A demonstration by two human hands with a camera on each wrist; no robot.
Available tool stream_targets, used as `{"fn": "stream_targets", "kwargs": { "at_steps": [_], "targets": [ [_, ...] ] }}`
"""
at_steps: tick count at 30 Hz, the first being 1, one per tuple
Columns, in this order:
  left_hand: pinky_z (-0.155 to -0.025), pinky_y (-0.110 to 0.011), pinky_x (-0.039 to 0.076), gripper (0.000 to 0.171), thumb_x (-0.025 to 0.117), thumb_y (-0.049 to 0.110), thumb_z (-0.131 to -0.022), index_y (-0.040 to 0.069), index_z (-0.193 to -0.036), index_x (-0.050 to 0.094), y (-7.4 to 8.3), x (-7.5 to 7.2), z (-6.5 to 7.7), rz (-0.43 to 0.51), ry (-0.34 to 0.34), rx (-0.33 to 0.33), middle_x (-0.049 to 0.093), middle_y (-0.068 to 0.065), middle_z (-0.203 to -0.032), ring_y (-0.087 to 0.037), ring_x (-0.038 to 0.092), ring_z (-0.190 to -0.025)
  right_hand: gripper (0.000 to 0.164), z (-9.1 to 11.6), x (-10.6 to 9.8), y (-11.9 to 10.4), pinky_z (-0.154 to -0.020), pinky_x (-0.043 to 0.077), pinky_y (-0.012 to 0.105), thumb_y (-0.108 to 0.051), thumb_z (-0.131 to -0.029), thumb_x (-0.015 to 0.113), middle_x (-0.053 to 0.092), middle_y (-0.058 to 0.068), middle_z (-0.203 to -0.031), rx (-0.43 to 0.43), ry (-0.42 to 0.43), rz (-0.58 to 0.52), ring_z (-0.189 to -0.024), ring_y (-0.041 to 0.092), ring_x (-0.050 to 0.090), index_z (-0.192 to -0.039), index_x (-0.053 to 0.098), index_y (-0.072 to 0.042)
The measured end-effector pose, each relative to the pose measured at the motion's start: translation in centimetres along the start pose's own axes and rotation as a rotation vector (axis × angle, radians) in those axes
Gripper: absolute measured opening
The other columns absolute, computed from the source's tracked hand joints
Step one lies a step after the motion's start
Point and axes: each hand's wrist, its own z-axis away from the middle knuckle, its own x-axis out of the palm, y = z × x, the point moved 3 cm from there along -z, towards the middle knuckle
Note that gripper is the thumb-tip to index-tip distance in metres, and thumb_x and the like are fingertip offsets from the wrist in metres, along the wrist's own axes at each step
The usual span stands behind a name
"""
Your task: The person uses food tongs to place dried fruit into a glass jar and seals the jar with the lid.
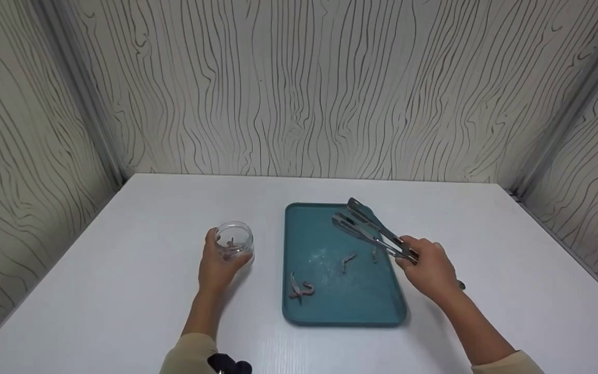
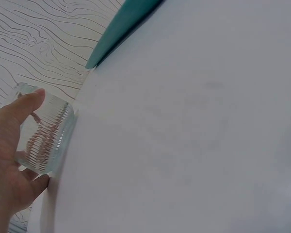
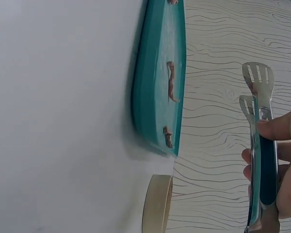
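Observation:
My left hand (image 1: 218,271) grips a clear jar (image 1: 234,248) without a lid, thumb on one side and fingers on the other. Thin, curled reddish-brown pieces (image 2: 42,141) lie inside it, their exact kind unclear. My right hand (image 1: 430,271) holds metal tongs (image 1: 382,229) with dark handle grips and slotted ends. The two ends stand apart above the far right part of a teal tray (image 1: 340,309), with nothing between them. Across the tray lie several similar pieces: a few crossed at the near left (image 1: 301,292), one curved piece (image 1: 348,262) towards the middle, another near the right edge.
In the right wrist view, a pale wood-coloured round object (image 3: 156,204), perhaps a lid, lies beside the tray; the right hand mostly hides it in the head view. The white table (image 1: 122,291) meets patterned panels (image 1: 299,93) at the back and sides.

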Motion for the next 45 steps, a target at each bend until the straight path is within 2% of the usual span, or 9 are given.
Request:
{"fn": "stream_targets", "kwargs": {
  "at_steps": [9, 11, 18, 24, 30, 38, 45],
  "targets": [
    [-0.097, -0.047, 0.022, 0.085, 0.076, 0.027, -0.063, 0.01, -0.129, 0.026, 0.1, 0.1, 0.0, 0.004, 0.005, 0.007, 0.034, -0.015, -0.132, -0.032, 0.027, -0.121, 0.037, 1.1, 0.1, 2.3, -0.061, 0.043, 0.042, -0.004, -0.073, 0.064, 0.06, 0.013, -0.09, -0.04, -0.032, 0.001, -0.079, 0.027, 0.052, -0.109, 0.057, -0.002],
    [-0.097, -0.048, 0.023, 0.086, 0.076, 0.027, -0.063, 0.009, -0.13, 0.025, 0.0, 0.1, 0.0, 0.005, 0.003, 0.006, 0.033, -0.016, -0.132, -0.032, 0.027, -0.121, 0.038, 1.2, 0.3, 2.6, -0.06, 0.043, 0.041, -0.004, -0.072, 0.065, 0.06, 0.013, -0.09, -0.036, -0.037, 0.007, -0.076, 0.025, 0.052, -0.109, 0.057, -0.003],
    [-0.097, -0.047, 0.022, 0.087, 0.076, 0.028, -0.063, 0.011, -0.131, 0.024, -0.2, 0.2, -0.1, 0.011, 0.006, 0.007, 0.033, -0.013, -0.132, -0.03, 0.027, -0.122, 0.028, 1.4, 1.1, 3.2, -0.05, 0.036, 0.029, -0.002, -0.071, 0.064, 0.055, 0.001, -0.071, -0.024, -0.106, 0.022, -0.06, 0.015, 0.043, -0.099, 0.06, -0.002],
    [-0.098, -0.046, 0.022, 0.085, 0.075, 0.028, -0.064, 0.012, -0.131, 0.025, 0.0, 0.2, 0.1, 0.018, 0.002, 0.024, 0.033, -0.011, -0.133, -0.028, 0.026, -0.122, 0.037, 1.5, 1.6, 3.3, -0.054, 0.039, 0.03, -0.004, -0.073, 0.064, 0.059, 0.005, -0.082, 0.017, -0.174, 0.024, -0.065, 0.015, 0.046, -0.108, 0.056, 0.003],
    [-0.097, -0.046, 0.022, 0.086, 0.075, 0.028, -0.064, 0.012, -0.131, 0.024, -0.1, 0.1, 0.2, 0.005, 0.005, 0.008, 0.032, -0.012, -0.133, -0.029, 0.026, -0.122, 0.04, 1.4, 1.9, 3.2, -0.059, 0.042, 0.034, -0.003, -0.072, 0.064, 0.06, 0.009, -0.087, 0.028, -0.211, 0.025, -0.067, 0.016, 0.048, -0.11, 0.054, 0.006],
    [-0.097, -0.045, 0.023, 0.085, 0.075, 0.028, -0.064, 0.012, -0.131, 0.024, -0.1, 0.1, 0.1, 0.0, 0.001, 0.007, 0.033, -0.013, -0.132, -0.029, 0.027, -0.122, 0.039, 1.5, 1.9, 3.5, -0.067, 0.043, 0.043, -0.004, -0.073, 0.063, 0.059, 0.015, -0.096, 0.021, -0.213, 0.051, -0.078, 0.022, 0.052, -0.11, 0.055, 0.006],
    [-0.097, -0.045, 0.024, 0.083, 0.075, 0.028, -0.064, 0.012, -0.129, 0.026, -0.1, 0.1, 0.0, 0.012, -0.004, 0.021, 0.035, -0.013, -0.131, -0.029, 0.029, -0.121, 0.032, 1.5, 1.7, 3.2, -0.054, 0.04, 0.033, -0.003, -0.072, 0.064, 0.061, 0.008, -0.086, -0.028, -0.148, 0.075, -0.066, 0.017, 0.047, -0.103, 0.061, -0.001]
  ]
}}
